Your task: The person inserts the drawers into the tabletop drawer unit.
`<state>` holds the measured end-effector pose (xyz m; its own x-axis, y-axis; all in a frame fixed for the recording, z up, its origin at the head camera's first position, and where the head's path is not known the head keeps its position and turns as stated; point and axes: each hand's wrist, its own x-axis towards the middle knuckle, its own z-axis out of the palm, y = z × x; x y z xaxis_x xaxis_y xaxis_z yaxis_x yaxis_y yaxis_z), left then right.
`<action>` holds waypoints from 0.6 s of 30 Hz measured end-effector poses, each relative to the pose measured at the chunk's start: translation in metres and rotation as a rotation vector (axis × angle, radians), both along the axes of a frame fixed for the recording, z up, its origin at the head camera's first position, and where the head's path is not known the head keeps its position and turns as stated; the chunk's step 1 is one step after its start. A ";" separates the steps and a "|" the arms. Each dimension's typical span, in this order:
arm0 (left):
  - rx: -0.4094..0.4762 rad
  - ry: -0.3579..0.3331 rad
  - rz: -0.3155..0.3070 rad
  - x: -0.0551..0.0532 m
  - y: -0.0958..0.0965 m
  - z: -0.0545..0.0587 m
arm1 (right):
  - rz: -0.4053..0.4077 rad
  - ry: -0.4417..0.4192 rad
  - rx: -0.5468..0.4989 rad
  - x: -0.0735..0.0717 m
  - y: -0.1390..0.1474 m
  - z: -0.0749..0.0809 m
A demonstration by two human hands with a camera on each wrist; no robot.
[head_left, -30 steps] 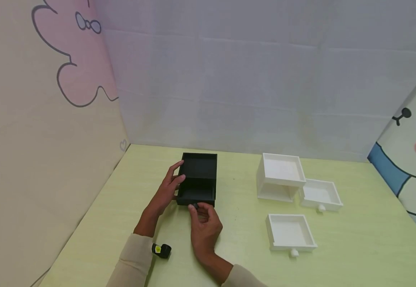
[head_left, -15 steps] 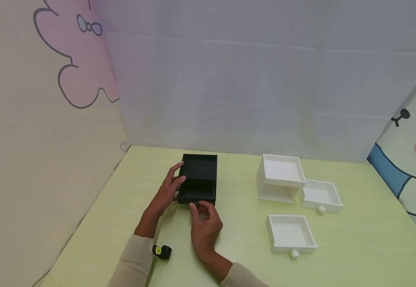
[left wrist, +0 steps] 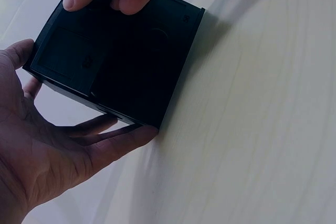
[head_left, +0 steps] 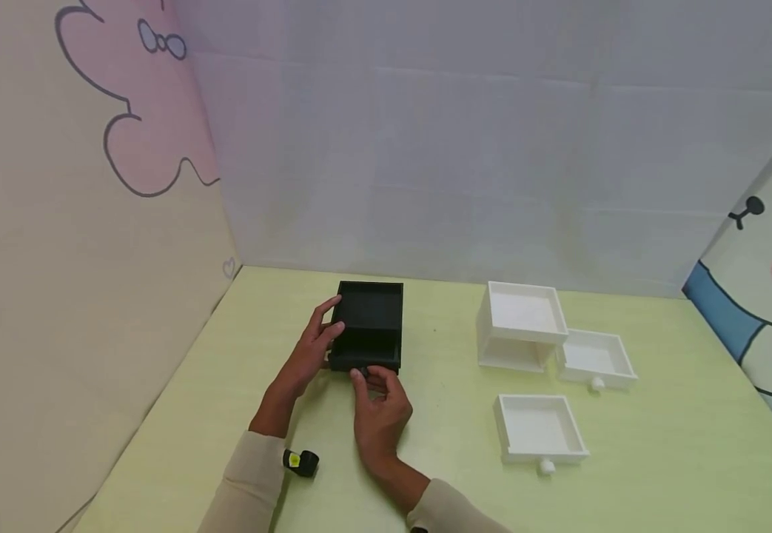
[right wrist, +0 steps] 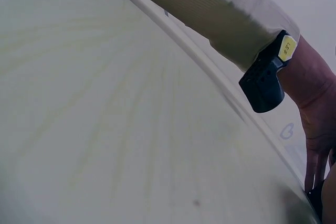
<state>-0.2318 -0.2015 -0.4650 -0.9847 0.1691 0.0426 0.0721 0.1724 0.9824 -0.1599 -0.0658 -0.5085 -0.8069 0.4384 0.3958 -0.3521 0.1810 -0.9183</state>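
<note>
A black cabinet (head_left: 374,305) stands left of the middle in the head view, its drawer (head_left: 367,344) partly pulled out at the front. My left hand (head_left: 307,355) holds the cabinet by its left side. In the left wrist view, that hand (left wrist: 58,150) lies along the side, its fingertips reaching the bottom corner and a digit at the top edge. At the drawer's front, my right hand (head_left: 382,411) pinches the small black knob (head_left: 363,371) between thumb and fingers. The knob is mostly hidden by the fingers. In the right wrist view, the black box is barely visible at the lower right.
A white cabinet (head_left: 525,311) with an open front stands to the right. One white drawer (head_left: 595,355) sits beside it; another white drawer (head_left: 539,426) lies nearer the front. A pale cloth wall (head_left: 425,148) rises behind the yellow-green table (head_left: 452,481).
The black drawer has slid a little farther back into the cabinet, and my right hand has moved forward with the knob. My left hand stays at the cabinet's side.
</note>
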 end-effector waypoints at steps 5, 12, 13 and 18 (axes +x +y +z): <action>0.000 -0.010 0.003 0.000 -0.002 0.000 | -0.008 0.000 0.006 0.000 -0.001 0.001; -0.005 -0.005 0.007 0.001 -0.002 0.000 | -0.014 0.033 0.015 -0.003 -0.002 0.001; -0.005 -0.006 0.006 0.001 -0.002 0.000 | -0.015 0.036 0.014 -0.004 -0.002 0.001; -0.007 0.001 -0.005 0.000 -0.001 0.000 | -0.015 0.038 0.004 -0.005 -0.002 0.003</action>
<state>-0.2322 -0.2026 -0.4647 -0.9837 0.1747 0.0425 0.0742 0.1792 0.9810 -0.1647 -0.0675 -0.5058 -0.7845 0.4489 0.4278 -0.3841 0.1898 -0.9036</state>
